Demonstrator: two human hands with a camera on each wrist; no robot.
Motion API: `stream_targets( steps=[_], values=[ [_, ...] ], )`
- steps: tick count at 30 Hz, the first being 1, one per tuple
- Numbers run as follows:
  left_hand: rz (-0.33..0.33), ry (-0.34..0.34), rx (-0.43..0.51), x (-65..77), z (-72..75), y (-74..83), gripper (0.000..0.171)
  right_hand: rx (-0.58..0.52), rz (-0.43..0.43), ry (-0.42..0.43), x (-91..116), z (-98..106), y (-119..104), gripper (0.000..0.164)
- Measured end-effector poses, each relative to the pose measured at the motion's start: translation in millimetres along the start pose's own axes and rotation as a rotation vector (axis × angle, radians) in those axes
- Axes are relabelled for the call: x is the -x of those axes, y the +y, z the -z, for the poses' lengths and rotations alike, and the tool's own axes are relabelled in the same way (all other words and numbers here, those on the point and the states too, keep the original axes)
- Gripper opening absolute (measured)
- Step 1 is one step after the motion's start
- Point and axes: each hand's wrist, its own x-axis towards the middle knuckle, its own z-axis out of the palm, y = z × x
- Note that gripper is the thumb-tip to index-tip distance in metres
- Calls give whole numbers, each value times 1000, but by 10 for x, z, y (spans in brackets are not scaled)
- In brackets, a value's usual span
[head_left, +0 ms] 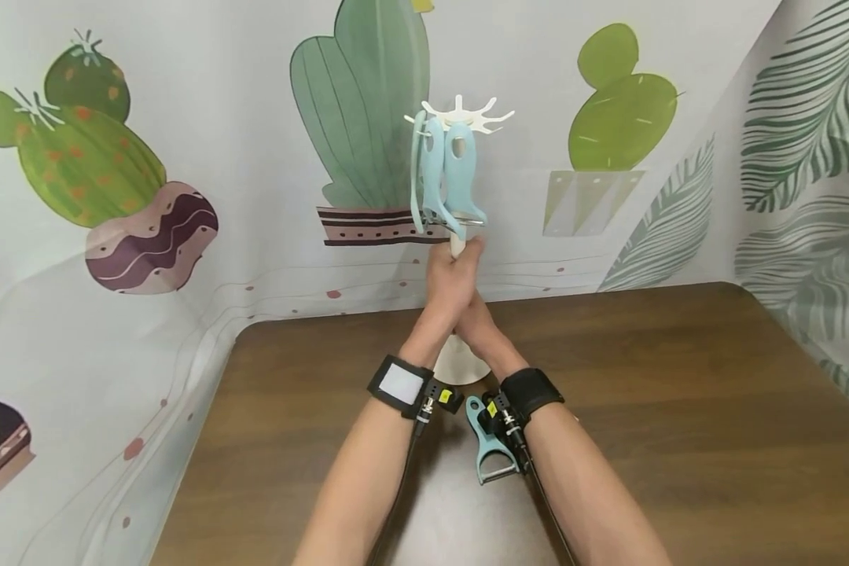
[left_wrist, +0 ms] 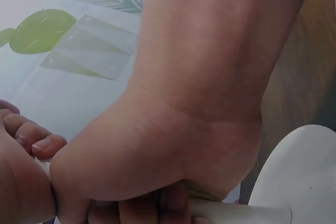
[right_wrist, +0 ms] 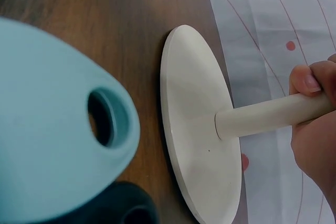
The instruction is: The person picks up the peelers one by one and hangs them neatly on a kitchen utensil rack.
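Observation:
A white stand has a round base [head_left: 461, 365], an upright pole [right_wrist: 273, 116] and a ring of hooks [head_left: 458, 118] on top. Light blue peelers [head_left: 460, 177] hang from the hooks, at least three, partly overlapping. My left hand [head_left: 449, 271] grips the pole just below them. Lower down, my right hand [head_left: 477, 321] also holds the pole, its wrist crossing close to the left one. Most of the right hand's fingers are hidden in the head view. Another light blue peeler [head_left: 483, 432] lies on the table beside my right wrist, near the base.
The brown wooden table [head_left: 679, 409] has its far edge just behind the stand. A white cloth [head_left: 255, 173] printed with cacti hangs behind it. Each wrist wears a black strap [head_left: 533, 393] with a small camera, and cables run back along both forearms.

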Motion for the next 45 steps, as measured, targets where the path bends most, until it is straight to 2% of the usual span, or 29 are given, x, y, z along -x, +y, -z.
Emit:
stream_targets(
  steps=[6,11,19,25,30,35,40,45],
  values=[
    [-26,29,-19,-1,-12,-34,55,29,21,33,20,-22,10,13],
    [-5,38,-19,7,-35,-59,56,78,21,33,59,2,18,24],
    [-2,40,-12,21,-90,-79,56,112,-1,-19,114,116,-16,21],
    [-12,27,-10,5,-101,-58,56,131,10,-64,153,181,-63,45],
    [-34,16,-2,-10,-63,-35,55,159,56,-109,180,206,-156,41],
    [-40,13,0,-5,-30,-36,56,188,65,-152,207,262,-250,37],
    [-45,15,-4,1,-14,-44,56,245,88,-221,251,366,-336,44],
    [-51,19,-4,-6,3,-40,56,348,130,-270,345,481,-398,52]
  ],
)
